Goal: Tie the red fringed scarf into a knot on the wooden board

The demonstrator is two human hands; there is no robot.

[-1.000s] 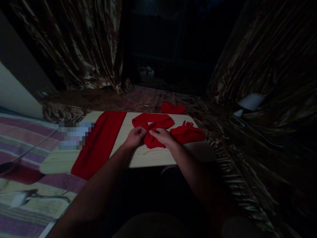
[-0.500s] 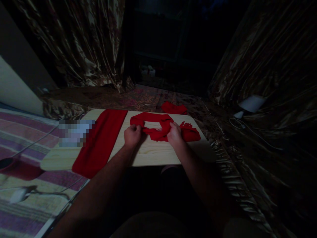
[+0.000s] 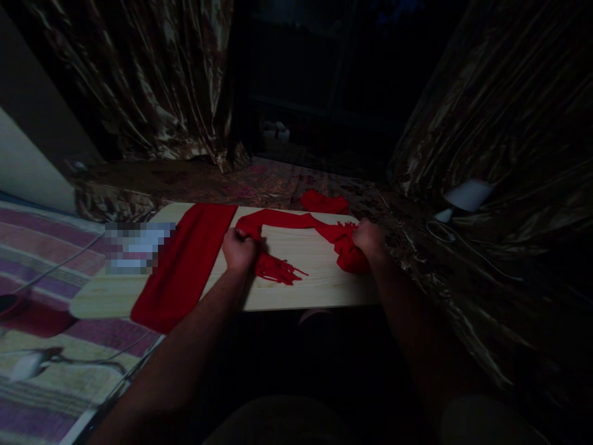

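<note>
A narrow red scarf (image 3: 287, 219) lies stretched across a light wooden board (image 3: 306, 278). My left hand (image 3: 239, 248) is closed in a fist on the scarf's left part, and a fringed end (image 3: 278, 270) trails out below that fist. My right hand (image 3: 369, 240) is closed on the bunched right part of the scarf at the board's right edge. A second red scarf (image 3: 185, 266), folded flat and wide, lies on the board to the left of my left hand.
A small red cloth (image 3: 324, 201) lies just behind the board. A blurred whitish thing (image 3: 134, 247) rests at the board's left end. Shiny patterned curtains (image 3: 139, 80) hang behind and to the right. A striped blanket (image 3: 41, 247) and a white cable (image 3: 445, 232) lie alongside.
My hands were together at a knot in the scarf's middle. They have pulled apart, the right far to the right, and the looped scarf is now drawn out into a long band.
</note>
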